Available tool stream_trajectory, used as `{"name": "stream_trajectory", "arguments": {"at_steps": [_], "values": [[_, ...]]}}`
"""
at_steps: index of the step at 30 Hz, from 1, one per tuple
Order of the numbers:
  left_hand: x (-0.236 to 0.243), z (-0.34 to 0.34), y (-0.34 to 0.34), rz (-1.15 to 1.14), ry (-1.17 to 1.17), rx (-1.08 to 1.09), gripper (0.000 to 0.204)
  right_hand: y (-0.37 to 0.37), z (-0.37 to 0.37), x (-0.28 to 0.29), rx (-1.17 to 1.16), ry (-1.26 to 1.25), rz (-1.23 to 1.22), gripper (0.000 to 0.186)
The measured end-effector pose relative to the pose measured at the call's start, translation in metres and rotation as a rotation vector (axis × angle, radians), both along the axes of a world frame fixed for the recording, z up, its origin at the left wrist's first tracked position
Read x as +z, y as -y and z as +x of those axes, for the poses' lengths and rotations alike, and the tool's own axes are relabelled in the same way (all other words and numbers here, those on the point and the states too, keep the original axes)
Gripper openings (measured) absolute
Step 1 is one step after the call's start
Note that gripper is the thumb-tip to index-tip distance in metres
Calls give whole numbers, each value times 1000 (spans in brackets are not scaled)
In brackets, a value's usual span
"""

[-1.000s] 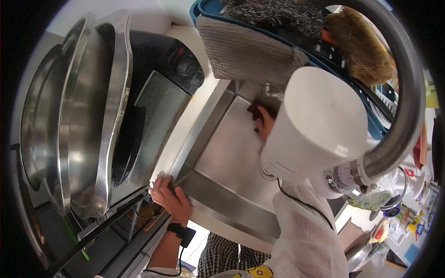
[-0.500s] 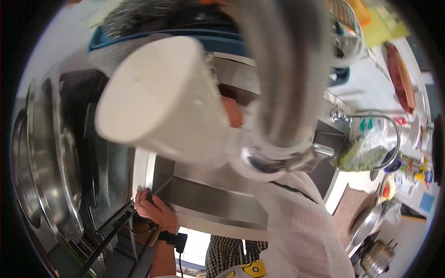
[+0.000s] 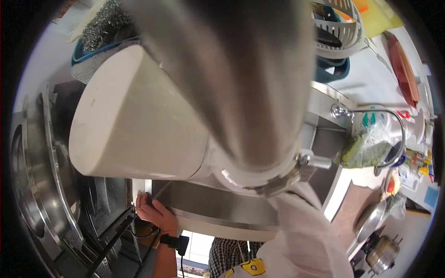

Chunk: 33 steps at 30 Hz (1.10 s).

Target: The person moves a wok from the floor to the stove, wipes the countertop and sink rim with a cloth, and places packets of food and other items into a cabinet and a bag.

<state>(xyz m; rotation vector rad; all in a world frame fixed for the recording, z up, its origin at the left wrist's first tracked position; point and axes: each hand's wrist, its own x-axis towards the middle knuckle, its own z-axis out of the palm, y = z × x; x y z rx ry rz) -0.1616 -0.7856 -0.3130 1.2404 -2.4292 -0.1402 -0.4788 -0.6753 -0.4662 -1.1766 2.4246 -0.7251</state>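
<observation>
My left hand (image 3: pixel 157 216) rests at the left corner of the steel sink (image 3: pixel 222 204), its fingers apart and touching the rim. A dark band with a cable circles that wrist. Close to the camera, a blurred metal tap spout (image 3: pixel 241 69) carries a white filter-like attachment (image 3: pixel 143 125) with a small metal lever (image 3: pixel 317 161). My right arm, in a loose pale sleeve (image 3: pixel 306 227), reaches up behind this attachment, which hides my right hand and anything it may hold. Most of the sink basin is hidden too.
Metal pans and lids (image 3: pixel 41 167) stand in a rack at the left. Behind are a steel scourer (image 3: pixel 107 25) and a white basket (image 3: pixel 340 32). At the right are a thin curved tap (image 3: pixel 402 132), a plastic bag of greens (image 3: pixel 366 150), a red-brown tray (image 3: pixel 401 69) and a pot (image 3: pixel 382 252).
The spout and white attachment now fill more of the view, shifted left and down. A patch of skin seen earlier behind the attachment is now hidden. My left hand stays at the sink corner.
</observation>
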Motion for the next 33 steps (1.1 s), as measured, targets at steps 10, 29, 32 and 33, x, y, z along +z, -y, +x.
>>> {"name": "stream_trajectory", "arguments": {"at_steps": [10,29,32,33], "values": [[-6,15,6,-64,69,-22,38,-53,0,23,-80,109,388,53],[-6,13,2,-138,117,2,35,-310,125,83,-706,360,159,26],[-5,17,2,-152,112,-7,37,-315,134,194,-833,157,-90,24],[-7,15,3,-148,117,-2,37,-328,134,212,-894,67,-85,24]]}}
